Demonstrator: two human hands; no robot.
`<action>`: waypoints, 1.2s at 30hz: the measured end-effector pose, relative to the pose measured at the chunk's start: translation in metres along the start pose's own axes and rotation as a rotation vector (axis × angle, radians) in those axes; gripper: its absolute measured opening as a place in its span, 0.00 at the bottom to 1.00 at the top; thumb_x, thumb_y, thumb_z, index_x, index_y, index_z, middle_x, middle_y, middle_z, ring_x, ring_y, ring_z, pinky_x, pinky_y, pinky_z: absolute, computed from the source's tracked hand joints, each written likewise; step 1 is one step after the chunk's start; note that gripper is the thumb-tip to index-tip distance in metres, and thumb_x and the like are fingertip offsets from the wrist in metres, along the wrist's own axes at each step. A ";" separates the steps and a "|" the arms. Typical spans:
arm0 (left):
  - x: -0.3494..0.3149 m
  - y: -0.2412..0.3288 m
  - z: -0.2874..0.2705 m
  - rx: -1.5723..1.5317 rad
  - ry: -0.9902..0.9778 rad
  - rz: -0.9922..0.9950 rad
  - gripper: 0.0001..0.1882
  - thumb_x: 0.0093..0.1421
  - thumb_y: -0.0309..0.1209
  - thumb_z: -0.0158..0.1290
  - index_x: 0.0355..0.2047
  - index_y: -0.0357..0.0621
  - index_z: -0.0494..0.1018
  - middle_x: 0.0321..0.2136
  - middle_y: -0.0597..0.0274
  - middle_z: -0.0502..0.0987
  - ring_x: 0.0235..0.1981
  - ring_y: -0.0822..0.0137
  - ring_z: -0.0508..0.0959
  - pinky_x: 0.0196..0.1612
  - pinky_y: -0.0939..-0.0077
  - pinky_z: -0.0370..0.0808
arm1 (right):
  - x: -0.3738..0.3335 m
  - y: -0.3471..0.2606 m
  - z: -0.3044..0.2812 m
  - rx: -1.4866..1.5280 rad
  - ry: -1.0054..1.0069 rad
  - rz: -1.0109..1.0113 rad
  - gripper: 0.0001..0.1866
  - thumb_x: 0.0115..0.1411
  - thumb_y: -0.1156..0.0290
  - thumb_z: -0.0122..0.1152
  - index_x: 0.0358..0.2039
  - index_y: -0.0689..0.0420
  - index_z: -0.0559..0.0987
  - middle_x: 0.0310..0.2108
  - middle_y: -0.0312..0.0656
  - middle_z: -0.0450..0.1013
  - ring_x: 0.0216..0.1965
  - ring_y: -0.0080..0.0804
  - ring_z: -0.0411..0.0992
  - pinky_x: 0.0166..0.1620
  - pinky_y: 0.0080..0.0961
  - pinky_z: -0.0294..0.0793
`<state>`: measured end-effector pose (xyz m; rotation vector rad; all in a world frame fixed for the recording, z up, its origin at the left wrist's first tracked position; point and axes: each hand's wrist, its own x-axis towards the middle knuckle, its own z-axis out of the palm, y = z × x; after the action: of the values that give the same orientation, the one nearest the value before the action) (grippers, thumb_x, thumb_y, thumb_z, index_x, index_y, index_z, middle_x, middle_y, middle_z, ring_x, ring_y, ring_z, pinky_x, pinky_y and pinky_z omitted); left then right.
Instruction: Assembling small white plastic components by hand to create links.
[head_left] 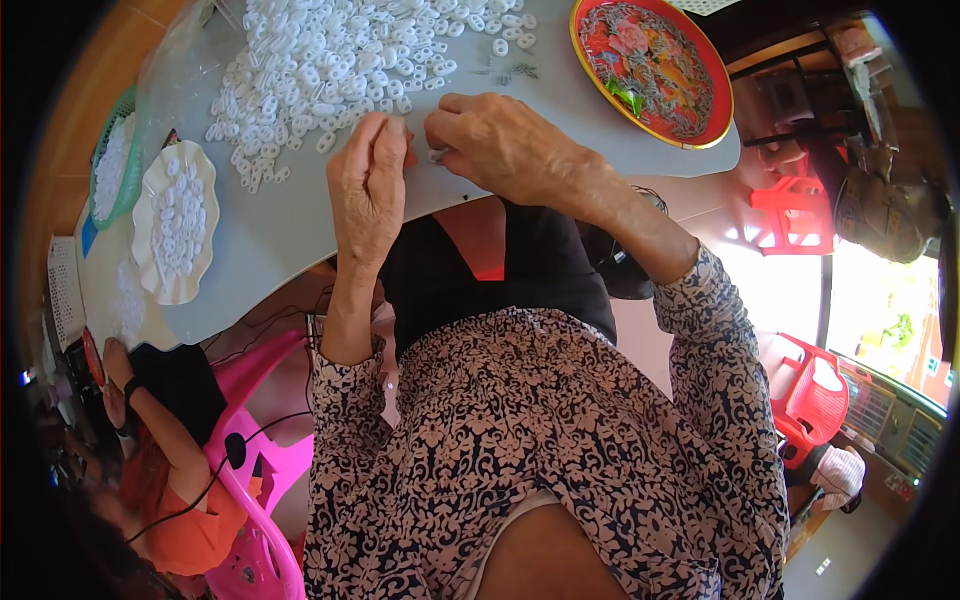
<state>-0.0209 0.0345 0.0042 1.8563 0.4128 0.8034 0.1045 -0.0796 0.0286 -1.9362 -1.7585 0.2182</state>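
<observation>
Both my hands are raised close together over the near edge of the grey table. My left hand [368,195] has its thumb and fingers pressed together; whatever they hold, if anything, is hidden. Beside it, my right hand [505,145] is curled closed, and a small pale bit shows at its fingertips, too small to name. Just beyond my hands spreads a large heap of small white plastic pieces with holes [335,60]. A few small grey metal pins or screws [520,71] lie on the table right of the heap.
A red round tray [722,105] with many small metal pieces stands at the right. On the left are a scalloped cream dish [205,240] of white pieces and a green basket [130,165]. Another person [185,470] sits at the left by a pink chair [265,540].
</observation>
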 end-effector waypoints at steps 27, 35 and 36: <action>0.004 0.007 0.014 -0.085 -0.103 -0.073 0.09 0.62 0.30 0.45 0.32 0.37 0.70 0.19 0.65 0.71 0.21 0.78 0.67 0.26 0.82 0.65 | -0.002 0.012 -0.006 0.705 0.180 0.221 0.06 0.59 0.77 0.54 0.36 0.63 0.74 0.26 0.35 0.74 0.27 0.17 0.71 0.32 0.15 0.72; -0.001 0.007 0.015 -0.079 -0.166 -0.091 0.07 0.61 0.28 0.45 0.32 0.36 0.69 0.18 0.65 0.71 0.20 0.79 0.67 0.23 0.83 0.64 | -0.010 0.010 -0.005 0.610 0.229 0.346 0.04 0.54 0.75 0.58 0.28 0.62 0.77 0.19 0.37 0.73 0.21 0.18 0.70 0.26 0.18 0.69; -0.001 0.007 0.016 -0.083 -0.163 -0.089 0.07 0.61 0.28 0.45 0.32 0.36 0.69 0.18 0.65 0.71 0.20 0.79 0.67 0.23 0.83 0.64 | -0.010 0.012 -0.006 0.544 0.258 0.282 0.04 0.53 0.74 0.58 0.27 0.61 0.77 0.19 0.39 0.74 0.21 0.22 0.71 0.26 0.20 0.70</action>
<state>-0.0113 0.0201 0.0064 1.7982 0.3507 0.5954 0.1160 -0.0910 0.0257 -1.7047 -1.1101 0.4688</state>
